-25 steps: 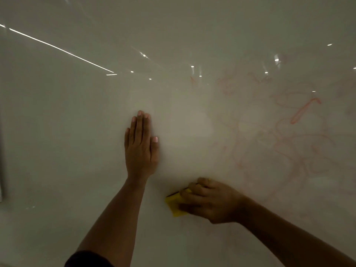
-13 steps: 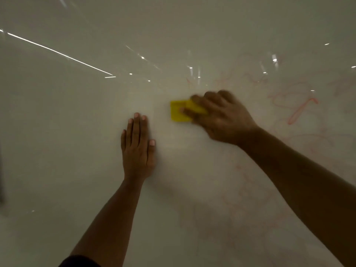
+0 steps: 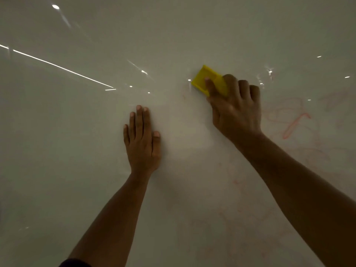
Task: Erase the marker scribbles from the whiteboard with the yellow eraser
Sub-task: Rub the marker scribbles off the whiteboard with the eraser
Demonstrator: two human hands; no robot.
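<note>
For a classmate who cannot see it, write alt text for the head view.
A right hand grips a yellow eraser against a glossy whiteboard, while the left hand rests flat beside it. Faint red marker scribbles remain to the right.

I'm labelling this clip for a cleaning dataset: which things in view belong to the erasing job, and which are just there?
Part of the job:
- yellow rectangular eraser, gripped by the right hand
- faint red marker scribbles, at right
- glossy white whiteboard
- left hand, flat on the board

Just there:
- reflected ceiling lights on the board
- dark sleeve edge at the bottom
</note>
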